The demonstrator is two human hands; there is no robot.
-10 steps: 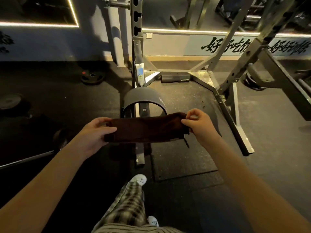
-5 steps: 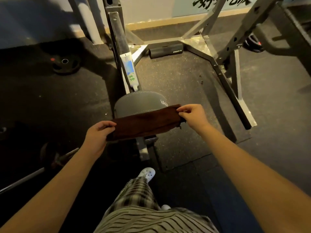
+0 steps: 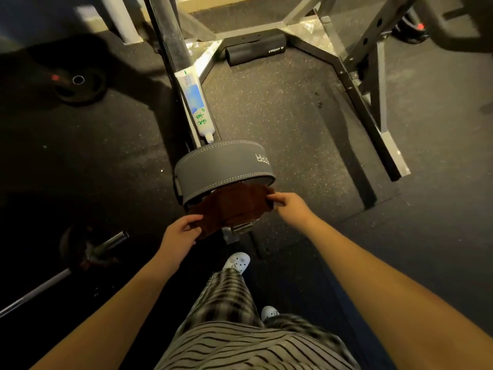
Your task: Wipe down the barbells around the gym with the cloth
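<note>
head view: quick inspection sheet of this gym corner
surface: dark speckled rubber floor
job's things: brown cloth stretched between both hands, by the belt; barbell lying on the floor at left, untouched
clutter: grey belt, tube along the rack post, black foam pad, weight plate
grips: left hand pinches one cloth end, right hand pinches the other
cables: nothing seen
surroundings: steel rack frame, wall base beyond

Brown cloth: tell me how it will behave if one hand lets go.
Probably floppy: the cloth sags and creases between the left hand and right hand. Likely light: fingertip pinches at its ends seem to carry it. Let go at one end, it would probably droop and hang.
</note>
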